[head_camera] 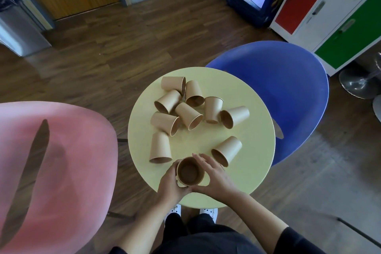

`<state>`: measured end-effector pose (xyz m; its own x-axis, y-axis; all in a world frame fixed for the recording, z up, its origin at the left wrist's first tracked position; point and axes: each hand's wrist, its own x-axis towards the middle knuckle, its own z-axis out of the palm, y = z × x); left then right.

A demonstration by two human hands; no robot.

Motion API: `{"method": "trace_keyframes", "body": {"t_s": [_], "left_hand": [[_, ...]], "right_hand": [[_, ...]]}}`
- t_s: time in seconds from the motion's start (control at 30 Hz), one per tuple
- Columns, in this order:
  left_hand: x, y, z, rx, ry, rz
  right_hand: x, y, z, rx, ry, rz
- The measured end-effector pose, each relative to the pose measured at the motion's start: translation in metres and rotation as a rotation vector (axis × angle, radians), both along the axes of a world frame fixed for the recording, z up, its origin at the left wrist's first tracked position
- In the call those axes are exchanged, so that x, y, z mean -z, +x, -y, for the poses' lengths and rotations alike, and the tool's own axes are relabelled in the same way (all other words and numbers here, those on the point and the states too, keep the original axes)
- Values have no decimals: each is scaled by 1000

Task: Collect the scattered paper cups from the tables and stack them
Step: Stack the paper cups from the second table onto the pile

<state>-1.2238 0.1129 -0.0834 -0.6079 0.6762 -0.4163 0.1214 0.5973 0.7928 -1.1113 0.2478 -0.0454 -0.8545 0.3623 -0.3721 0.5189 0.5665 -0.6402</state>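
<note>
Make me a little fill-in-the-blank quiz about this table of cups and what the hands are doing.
1. Both hands, the left hand and the right hand, hold one upright ____ between them.
2. The round table under the cups is pale ____.
3. The chair on the far right side of the table is ____.
4. The cup nearest the right hand lies on its ____.

Missing words: cup; yellow; blue; side

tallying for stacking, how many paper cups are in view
10 brown paper cups on the round yellow table: one upright between both hands, nine lying behind it. More may be nested inside.
</note>
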Motion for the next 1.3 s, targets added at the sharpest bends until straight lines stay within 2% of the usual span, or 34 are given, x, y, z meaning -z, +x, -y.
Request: {"method": "trace_keyframes", "body": {"t_s": [0.2,0.27,0.4,0.57,0.67,0.8,0.87,1.0,1.3], "left_hand": [[0,4,1,20,-39,-24],[0,5,3,31,-20,-25],[1,3,4,-1,1,-3],[2,1,-2,-20,5,39],[-5,0,-10,15,-5,13],[-10,-3,-24,58,-22,-10],[-12,-4,-32,74,-30,-12],[-16,-2,-49,101,-31,-27],[-14,2,-88,149,-24,-22]], "right_hand": [[-14,1,-31,-4,38,-19],[-10,0,-47,-7,107,-14],[9,-5,-77,-85,258,90],[27,-10,-93,-308,385,272],[30,-11,-93,-349,471,310],[29,-9,-94,-328,564,161],[38,-2,-98,-310,608,147],[41,12,-103,-271,599,83],[3,30,-112,49,575,-31]]}}
